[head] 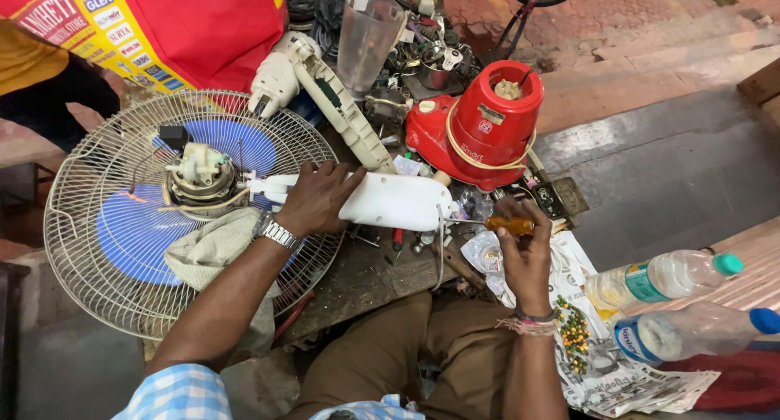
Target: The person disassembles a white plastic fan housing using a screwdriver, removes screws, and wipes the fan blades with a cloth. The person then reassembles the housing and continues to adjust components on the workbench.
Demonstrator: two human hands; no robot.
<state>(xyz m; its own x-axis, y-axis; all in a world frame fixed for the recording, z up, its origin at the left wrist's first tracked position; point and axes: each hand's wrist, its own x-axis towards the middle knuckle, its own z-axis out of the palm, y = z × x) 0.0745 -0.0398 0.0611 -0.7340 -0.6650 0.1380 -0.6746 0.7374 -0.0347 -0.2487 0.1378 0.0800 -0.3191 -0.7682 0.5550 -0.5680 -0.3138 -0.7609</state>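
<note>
1. Your left hand (315,199), a metal watch (277,234) at its wrist, lies palm-down on the white plastic fan housing (398,201); its fingers are spread and curled over the housing's near end, pressing on it rather than closed round it.
2. The housing is a smooth, rounded, elongated white shell, lying roughly level on the dark workbench (366,278), just in front of your knees. Its left end meets the bare fan motor (199,175); its right end points toward your other hand.
3. Your right hand (524,253) is clenched around a screwdriver (505,224) with an amber handle. The handle shows above the fingers, and the thin shaft runs left to the housing's right end. Whether the tip sits in a screw, you cannot tell.
4. The motor stands at the centre of a round wire fan guard (89,249), with blue blades (134,233) visible behind the wires. A beige cloth (213,245) is draped over the guard beside your left forearm.
5. Behind the housing stands a red mixer base (487,123) with a cord looped around it, and a clear jar (366,34) farther back among small parts.
6. To your right, two clear plastic bottles (674,302) lie on their sides, one with a green cap and one with a blue cap, beside crumpled newspaper (626,379).
</note>
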